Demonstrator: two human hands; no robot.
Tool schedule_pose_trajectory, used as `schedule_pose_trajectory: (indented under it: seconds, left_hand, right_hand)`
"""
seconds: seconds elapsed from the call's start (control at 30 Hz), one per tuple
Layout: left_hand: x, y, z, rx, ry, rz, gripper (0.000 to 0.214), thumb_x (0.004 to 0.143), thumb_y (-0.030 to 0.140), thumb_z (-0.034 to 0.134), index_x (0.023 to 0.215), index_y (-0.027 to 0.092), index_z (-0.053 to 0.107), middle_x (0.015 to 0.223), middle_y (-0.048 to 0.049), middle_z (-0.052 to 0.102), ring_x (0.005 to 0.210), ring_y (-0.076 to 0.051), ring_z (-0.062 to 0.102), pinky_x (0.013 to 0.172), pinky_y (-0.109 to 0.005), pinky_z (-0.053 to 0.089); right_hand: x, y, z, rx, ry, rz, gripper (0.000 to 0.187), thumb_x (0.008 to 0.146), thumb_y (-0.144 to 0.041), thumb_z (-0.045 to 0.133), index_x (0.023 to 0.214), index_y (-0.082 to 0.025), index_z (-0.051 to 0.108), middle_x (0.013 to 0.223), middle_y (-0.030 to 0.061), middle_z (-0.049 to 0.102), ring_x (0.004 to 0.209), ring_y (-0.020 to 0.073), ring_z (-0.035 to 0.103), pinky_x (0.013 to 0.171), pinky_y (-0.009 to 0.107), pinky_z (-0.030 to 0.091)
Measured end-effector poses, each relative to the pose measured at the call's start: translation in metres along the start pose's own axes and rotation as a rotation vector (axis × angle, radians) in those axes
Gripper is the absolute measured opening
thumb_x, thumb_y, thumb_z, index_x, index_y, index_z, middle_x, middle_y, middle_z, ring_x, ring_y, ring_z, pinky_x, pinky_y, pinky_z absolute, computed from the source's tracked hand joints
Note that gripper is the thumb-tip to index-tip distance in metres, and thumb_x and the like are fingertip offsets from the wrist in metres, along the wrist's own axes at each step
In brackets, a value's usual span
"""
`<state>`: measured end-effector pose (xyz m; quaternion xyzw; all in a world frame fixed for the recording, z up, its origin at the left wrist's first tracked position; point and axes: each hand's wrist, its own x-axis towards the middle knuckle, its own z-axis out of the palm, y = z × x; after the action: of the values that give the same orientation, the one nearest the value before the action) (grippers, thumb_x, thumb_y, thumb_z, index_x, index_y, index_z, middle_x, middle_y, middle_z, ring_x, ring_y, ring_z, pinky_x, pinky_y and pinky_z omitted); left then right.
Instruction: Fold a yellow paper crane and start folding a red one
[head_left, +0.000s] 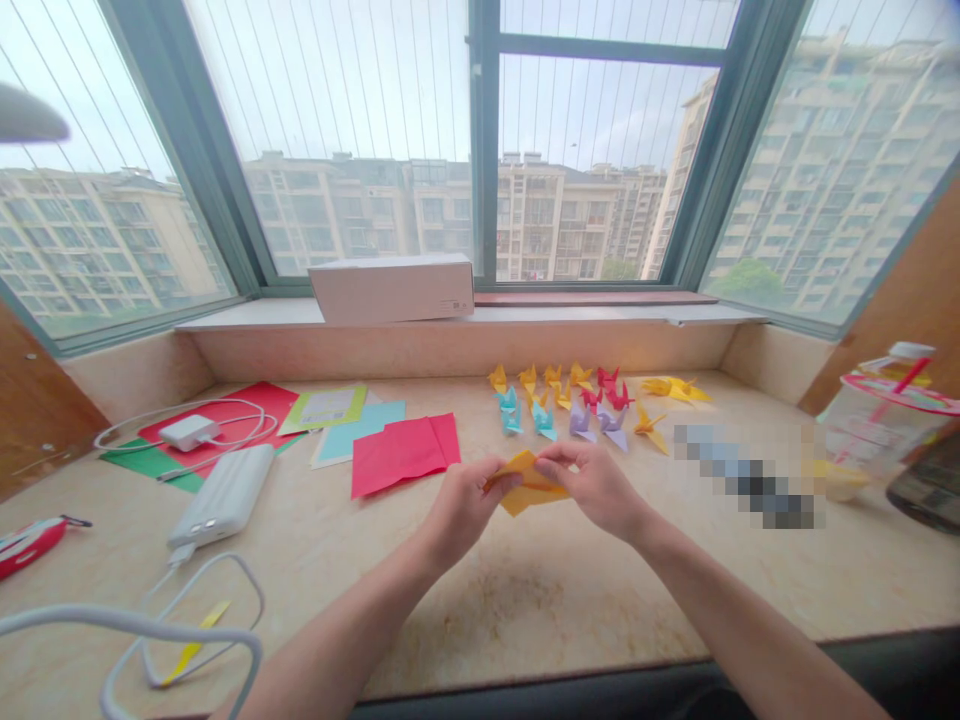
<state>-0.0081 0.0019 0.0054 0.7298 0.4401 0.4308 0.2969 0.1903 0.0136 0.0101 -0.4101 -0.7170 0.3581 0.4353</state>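
A sheet of yellow-orange origami paper [529, 492], partly folded, is held above the stone counter. My left hand [474, 492] pinches its left side between thumb and fingers. On the upper right edge, my right hand [589, 482] grips the same paper, thumb against fingers. Just beyond stand rows of folded paper cranes: orange ones such as this crane [649, 428], light blue ones like this crane [543, 420], purple ones like this crane [613, 427], and red ones like this crane [619, 394].
Red paper sheets [405, 455] lie left of my hands, near a blue sheet [360, 432]. Further left are a white power bank [225, 497], a charger [190, 432] and a looping white cable [135, 625]. A plastic cup [870, 420] stands right; a white box [394, 290] rests on the sill.
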Motion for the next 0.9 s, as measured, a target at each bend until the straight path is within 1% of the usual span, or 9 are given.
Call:
schedule_pose_trajectory:
  seconds: [0.13, 0.23, 0.33, 0.47, 0.63, 0.7, 0.8, 0.87, 0.9]
  left_hand:
    - [0.002, 0.001, 0.001, -0.080, 0.019, -0.025, 0.024, 0.082, 0.036, 0.065, 0.072, 0.015, 0.071, 0.060, 0.0018, 0.061, 0.057, -0.013, 0.051, 0.053, -0.020, 0.034]
    - [0.003, -0.001, 0.002, -0.153, 0.040, -0.090, 0.025, 0.080, 0.037, 0.067, 0.072, 0.014, 0.070, 0.061, 0.0013, 0.063, 0.058, -0.013, 0.053, 0.054, -0.020, 0.037]
    - [0.005, -0.003, 0.002, -0.271, 0.037, -0.167, 0.028, 0.078, 0.041, 0.069, 0.074, 0.014, 0.069, 0.064, -0.0003, 0.066, 0.059, -0.014, 0.058, 0.053, -0.021, 0.042]
    - [0.007, -0.004, -0.001, -0.376, -0.025, -0.185, 0.033, 0.077, 0.046, 0.070, 0.078, 0.013, 0.069, 0.068, -0.0022, 0.068, 0.060, -0.015, 0.061, 0.052, -0.021, 0.046]
    - [0.006, -0.002, -0.005, -0.423, -0.021, -0.153, 0.039, 0.076, 0.050, 0.071, 0.075, 0.012, 0.067, 0.065, -0.0029, 0.068, 0.056, -0.015, 0.062, 0.049, -0.022, 0.048]
    - [0.006, -0.001, -0.005, -0.421, -0.021, -0.170, 0.042, 0.078, 0.054, 0.068, 0.076, 0.012, 0.066, 0.065, -0.0049, 0.069, 0.053, -0.016, 0.064, 0.048, -0.023, 0.050]
    - [0.006, -0.001, -0.005, -0.372, 0.090, -0.234, 0.050, 0.083, 0.062, 0.058, 0.078, 0.013, 0.063, 0.051, -0.0035, 0.065, 0.043, -0.016, 0.062, 0.043, -0.023, 0.049]
    - [0.006, -0.001, -0.005, -0.378, 0.142, -0.308, 0.054, 0.083, 0.066, 0.055, 0.079, 0.013, 0.061, 0.046, -0.0021, 0.062, 0.040, -0.016, 0.062, 0.042, -0.024, 0.049]
    - [0.006, -0.001, -0.005, -0.417, 0.129, -0.347, 0.055, 0.082, 0.067, 0.055, 0.080, 0.012, 0.061, 0.048, -0.0034, 0.064, 0.043, -0.018, 0.064, 0.044, -0.025, 0.051]
  right_hand:
    - [-0.001, -0.001, 0.001, -0.097, 0.092, -0.057, 0.024, 0.088, -0.040, 0.060, 0.085, -0.021, 0.075, 0.077, 0.0028, 0.075, 0.073, 0.0212, 0.068, 0.067, 0.031, 0.052]
    - [0.000, 0.001, -0.002, -0.047, 0.021, -0.046, 0.026, 0.087, -0.042, 0.061, 0.090, -0.020, 0.075, 0.081, 0.0038, 0.075, 0.073, 0.0207, 0.068, 0.065, 0.030, 0.052]
    - [0.002, 0.004, -0.007, -0.004, -0.063, 0.009, 0.028, 0.086, -0.043, 0.062, 0.086, -0.018, 0.075, 0.070, 0.0029, 0.072, 0.061, 0.0169, 0.064, 0.056, 0.026, 0.049]
    - [0.002, 0.004, -0.009, 0.011, -0.015, 0.043, 0.034, 0.085, -0.048, 0.062, 0.076, -0.017, 0.073, 0.053, 0.0000, 0.063, 0.048, 0.0127, 0.056, 0.047, 0.023, 0.043]
    - [0.002, 0.000, -0.006, 0.106, -0.021, 0.085, 0.047, 0.084, -0.060, 0.059, 0.077, -0.015, 0.072, 0.053, 0.0012, 0.065, 0.035, 0.0083, 0.044, 0.033, 0.021, 0.030]
    - [0.002, 0.003, -0.005, 0.093, 0.022, 0.089, 0.048, 0.083, -0.061, 0.059, 0.076, -0.015, 0.072, 0.053, 0.0018, 0.065, 0.033, 0.0081, 0.042, 0.032, 0.021, 0.028]
    - [0.002, 0.009, -0.005, 0.004, 0.210, 0.007, 0.043, 0.088, -0.056, 0.056, 0.085, -0.017, 0.073, 0.056, 0.0017, 0.067, 0.036, 0.0112, 0.048, 0.037, 0.024, 0.037]
    - [0.001, 0.013, -0.005, -0.121, 0.325, -0.110, 0.037, 0.092, -0.051, 0.053, 0.093, -0.020, 0.074, 0.059, 0.0031, 0.070, 0.051, 0.0178, 0.062, 0.052, 0.029, 0.049]
    - [0.000, 0.015, -0.005, -0.183, 0.353, -0.167, 0.034, 0.093, -0.048, 0.053, 0.096, -0.021, 0.074, 0.067, 0.0047, 0.073, 0.060, 0.0208, 0.067, 0.060, 0.032, 0.053]
